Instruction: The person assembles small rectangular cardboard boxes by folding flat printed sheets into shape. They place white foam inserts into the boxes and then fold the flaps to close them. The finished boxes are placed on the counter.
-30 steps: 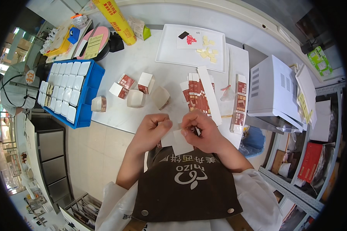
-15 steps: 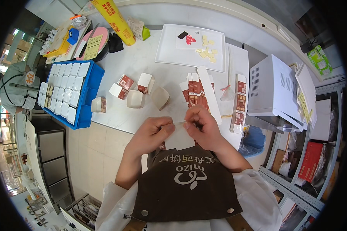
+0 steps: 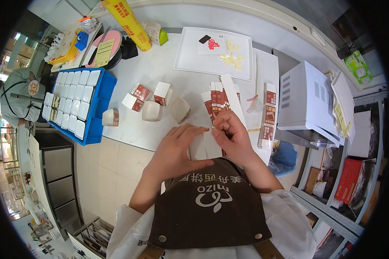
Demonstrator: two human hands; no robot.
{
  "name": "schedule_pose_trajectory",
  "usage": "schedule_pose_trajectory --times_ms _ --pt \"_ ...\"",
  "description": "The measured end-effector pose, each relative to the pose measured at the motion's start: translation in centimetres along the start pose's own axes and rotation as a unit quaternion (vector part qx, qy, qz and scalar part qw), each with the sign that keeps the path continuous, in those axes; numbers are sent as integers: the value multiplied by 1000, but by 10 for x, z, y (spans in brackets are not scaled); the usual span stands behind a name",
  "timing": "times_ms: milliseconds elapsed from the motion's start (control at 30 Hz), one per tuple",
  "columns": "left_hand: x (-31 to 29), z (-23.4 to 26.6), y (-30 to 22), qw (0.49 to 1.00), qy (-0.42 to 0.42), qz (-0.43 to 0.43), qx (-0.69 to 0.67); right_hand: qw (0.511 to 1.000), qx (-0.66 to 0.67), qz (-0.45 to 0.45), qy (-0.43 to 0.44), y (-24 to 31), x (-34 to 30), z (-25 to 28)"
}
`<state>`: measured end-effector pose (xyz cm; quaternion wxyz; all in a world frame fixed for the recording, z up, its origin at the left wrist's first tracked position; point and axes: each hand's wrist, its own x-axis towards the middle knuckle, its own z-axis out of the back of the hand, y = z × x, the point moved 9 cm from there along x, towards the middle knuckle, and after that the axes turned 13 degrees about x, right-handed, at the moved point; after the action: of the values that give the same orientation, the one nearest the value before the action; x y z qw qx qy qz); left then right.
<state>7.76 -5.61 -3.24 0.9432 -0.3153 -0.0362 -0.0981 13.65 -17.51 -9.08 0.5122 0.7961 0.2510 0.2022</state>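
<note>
Close to my apron, a small white and dark red paper carton (image 3: 199,149) is held between my two hands. My left hand (image 3: 170,149) wraps round its left side, thumb along the near edge and fingers over the far edge. At the carton's far right corner, my right hand (image 3: 232,138) has its fingers curled, thumb and forefinger pinching at the edge. The carton's underside is hidden. Just beyond my hands lie flat folded dark red cartons (image 3: 219,97), with a long white strip (image 3: 234,101) beside them. Several opened cartons stand to the left, among them a white one (image 3: 152,111).
A blue crate (image 3: 110,86) of white-lidded boxes stands at the left table edge. At the back lies a white tray (image 3: 186,52) with pale yellow squares and red bits. More flat cartons (image 3: 269,116) and a white appliance (image 3: 304,99) are on the right. A person (image 3: 21,95) works far left.
My left hand has shifted from pinching the carton's far edge to wrapping its left side. My right hand has moved slightly right and away from me. The carton now shows more of its white faces.
</note>
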Motion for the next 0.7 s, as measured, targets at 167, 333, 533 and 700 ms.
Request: schedule_pose_trajectory --times_ms 167,333,533,700 --pt "0 1 0 1000 -18 4 -14 998 3 -59 -14 -2 -1 4" --pt "-2 -2 2 1000 -6 7 -9 998 14 -65 5 -4 -2 5" --pt "-12 -4 33 974 -29 80 -209 997 67 -28 -32 3 1 18" --pt "-13 -5 34 921 -77 47 -378 984 112 -96 99 -2 -10 2"
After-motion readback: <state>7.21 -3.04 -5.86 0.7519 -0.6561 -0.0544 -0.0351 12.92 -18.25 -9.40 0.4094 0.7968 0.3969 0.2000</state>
